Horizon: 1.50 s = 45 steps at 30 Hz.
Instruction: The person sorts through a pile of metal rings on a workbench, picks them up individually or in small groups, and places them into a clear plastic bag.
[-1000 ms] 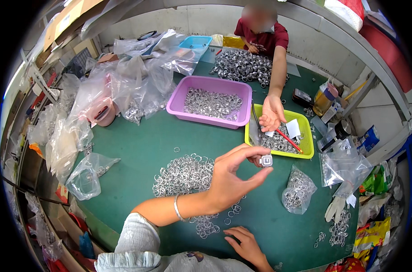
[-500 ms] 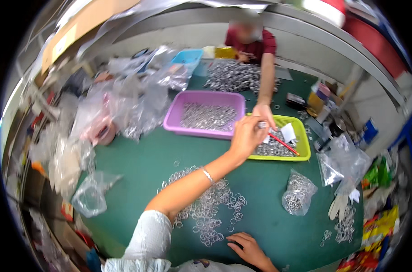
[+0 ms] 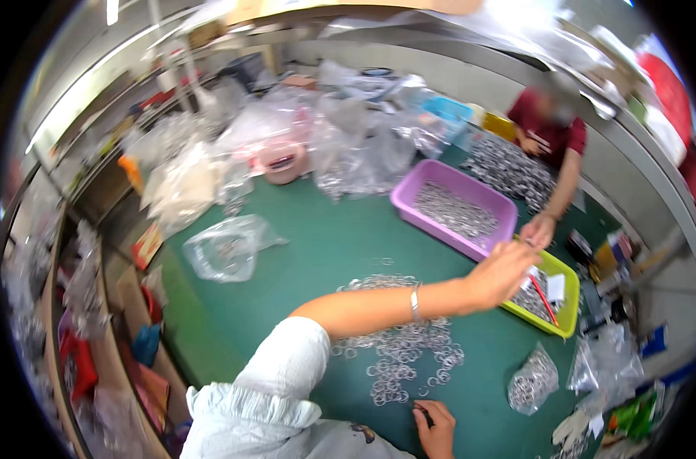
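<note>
My left hand (image 3: 504, 274) is stretched out to the right over the end of a lime-green basket (image 3: 568, 325). Its fingers are bunched and blurred, meeting a co-worker's hand (image 3: 540, 229); whatever lies between them is too small to make out. Metal pieces, a red pen (image 3: 545, 301) and white paper (image 3: 556, 288) lie in the basket. Below my left forearm spreads a pile of metal rings (image 3: 401, 348). Beside the near edge of that pile rests my right hand (image 3: 437, 430), loosely curled, thumb apart from the fingers, with a dark gap between them.
A purple tub (image 3: 414, 212) of small metal parts adjoins the basket. Behind it lies a heap of metal pieces (image 3: 508, 170). Clear bags (image 3: 363, 145) and a pink container (image 3: 283, 162) crowd the back left. A bag of rings (image 3: 533, 380) lies at right, a plastic bag (image 3: 229, 249) at left.
My view has swung left, so the table things appear farther right. My left hand stays by the co-worker's hand. My right hand's fingers look more curled than before.
</note>
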Tool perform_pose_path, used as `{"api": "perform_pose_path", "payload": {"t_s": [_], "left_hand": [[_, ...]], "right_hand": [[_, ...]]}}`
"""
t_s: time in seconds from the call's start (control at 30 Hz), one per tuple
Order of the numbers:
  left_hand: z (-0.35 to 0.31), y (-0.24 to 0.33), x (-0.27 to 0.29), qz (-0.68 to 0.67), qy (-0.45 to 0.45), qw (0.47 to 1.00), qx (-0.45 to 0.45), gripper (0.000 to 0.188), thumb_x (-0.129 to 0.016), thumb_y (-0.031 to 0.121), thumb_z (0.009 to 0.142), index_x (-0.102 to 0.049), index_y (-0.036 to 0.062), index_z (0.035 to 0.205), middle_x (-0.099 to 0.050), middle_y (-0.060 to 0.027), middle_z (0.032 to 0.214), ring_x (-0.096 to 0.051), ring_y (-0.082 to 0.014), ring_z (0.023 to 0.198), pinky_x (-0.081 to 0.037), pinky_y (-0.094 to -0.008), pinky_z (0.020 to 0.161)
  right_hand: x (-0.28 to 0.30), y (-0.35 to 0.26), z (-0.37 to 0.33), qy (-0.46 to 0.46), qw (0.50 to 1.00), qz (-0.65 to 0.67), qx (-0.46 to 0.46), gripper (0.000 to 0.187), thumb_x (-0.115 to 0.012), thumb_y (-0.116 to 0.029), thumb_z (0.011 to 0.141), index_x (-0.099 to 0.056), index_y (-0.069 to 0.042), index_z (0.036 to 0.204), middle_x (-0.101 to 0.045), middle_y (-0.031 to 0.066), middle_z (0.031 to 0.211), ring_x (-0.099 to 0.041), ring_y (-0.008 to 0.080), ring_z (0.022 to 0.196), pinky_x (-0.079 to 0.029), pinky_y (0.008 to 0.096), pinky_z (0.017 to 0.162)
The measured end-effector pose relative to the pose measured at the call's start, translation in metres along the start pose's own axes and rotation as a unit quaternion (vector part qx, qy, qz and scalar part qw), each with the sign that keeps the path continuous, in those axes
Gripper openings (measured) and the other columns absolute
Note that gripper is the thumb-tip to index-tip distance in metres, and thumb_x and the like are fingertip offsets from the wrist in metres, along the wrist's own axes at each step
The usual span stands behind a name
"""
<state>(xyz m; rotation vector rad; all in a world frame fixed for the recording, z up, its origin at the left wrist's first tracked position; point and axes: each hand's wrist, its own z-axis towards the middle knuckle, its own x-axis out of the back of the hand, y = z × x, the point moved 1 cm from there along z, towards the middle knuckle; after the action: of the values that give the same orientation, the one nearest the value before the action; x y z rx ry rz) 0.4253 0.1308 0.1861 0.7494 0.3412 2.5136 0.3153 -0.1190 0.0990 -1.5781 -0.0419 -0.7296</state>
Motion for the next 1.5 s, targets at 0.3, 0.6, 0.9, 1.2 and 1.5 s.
{"api": "perform_pose_path", "payload": {"t_s": [0.3, 0.6, 0.9, 1.2, 1.5], "left_hand": [[-0.151, 0.064, 0.320, 0.547, 0.020, 0.782, 0.299, 0.070, -0.079, 0.013, 0.063, -0.050, 0.0072, 0.126, -0.046, -0.0162, 0.130, -0.042, -0.0357, 0.123, -0.036, -0.0513, 0.099], [-0.253, 0.016, 0.420, 0.449, 0.012, 0.771, 0.452, 0.025, -0.065, 0.012, 0.077, -0.066, 0.0054, 0.101, -0.066, -0.0223, 0.090, -0.064, -0.0387, 0.087, -0.052, -0.0473, 0.077], [-0.198, 0.194, 0.351, 0.265, -0.027, 0.909, 0.319, 0.034, -0.072, 0.015, 0.079, -0.058, -0.0003, 0.106, -0.059, -0.0194, 0.063, -0.062, -0.0295, 0.056, -0.047, -0.0373, 0.054], [-0.301, 0.254, 0.313, -0.498, 0.228, 0.664, 0.509, 0.020, -0.055, 0.017, 0.095, -0.059, -0.0023, 0.096, -0.062, -0.0072, 0.088, -0.059, -0.0155, 0.079, -0.050, -0.0322, 0.075], [-0.373, 0.231, 0.245, -0.309, 0.098, 0.730, 0.602, 0.034, -0.064, 0.025, 0.088, -0.052, -0.0005, 0.107, -0.057, -0.0026, 0.081, -0.054, -0.0103, 0.074, -0.047, -0.0259, 0.066]], "right_hand": [[0.003, 0.018, 0.005, 0.079, 0.996, -0.048, 0.010, 0.010, -0.064, -0.002, 0.082, -0.068, 0.001, 0.091, -0.065, 0.0142, 0.086, -0.062, 0.0268, 0.075, -0.048, 0.0326, 0.067], [-0.091, -0.052, 0.033, -0.112, 0.989, 0.051, 0.079, 0.052, -0.071, -0.008, 0.079, -0.052, -0.002, 0.128, -0.067, 0.0148, 0.102, -0.064, 0.0227, 0.084, -0.049, 0.0333, 0.077], [-0.157, -0.206, 0.078, -0.060, 0.890, 0.452, 0.013, 0.049, -0.057, -0.027, 0.095, -0.043, 0.006, 0.129, -0.060, 0.0186, 0.114, -0.062, 0.0236, 0.101, -0.050, 0.0337, 0.084], [-0.129, -0.153, -0.034, -0.055, 0.603, 0.757, -0.246, 0.022, -0.045, -0.009, 0.089, -0.057, 0.003, 0.104, -0.065, 0.0151, 0.094, -0.064, 0.0276, 0.088, -0.050, 0.0433, 0.088], [-0.186, -0.047, -0.100, 0.071, 0.985, 0.155, -0.014, 0.023, -0.071, -0.011, 0.082, -0.056, -0.001, 0.095, -0.052, 0.0007, 0.075, -0.051, 0.0106, 0.064, -0.047, 0.0287, 0.062]]}}
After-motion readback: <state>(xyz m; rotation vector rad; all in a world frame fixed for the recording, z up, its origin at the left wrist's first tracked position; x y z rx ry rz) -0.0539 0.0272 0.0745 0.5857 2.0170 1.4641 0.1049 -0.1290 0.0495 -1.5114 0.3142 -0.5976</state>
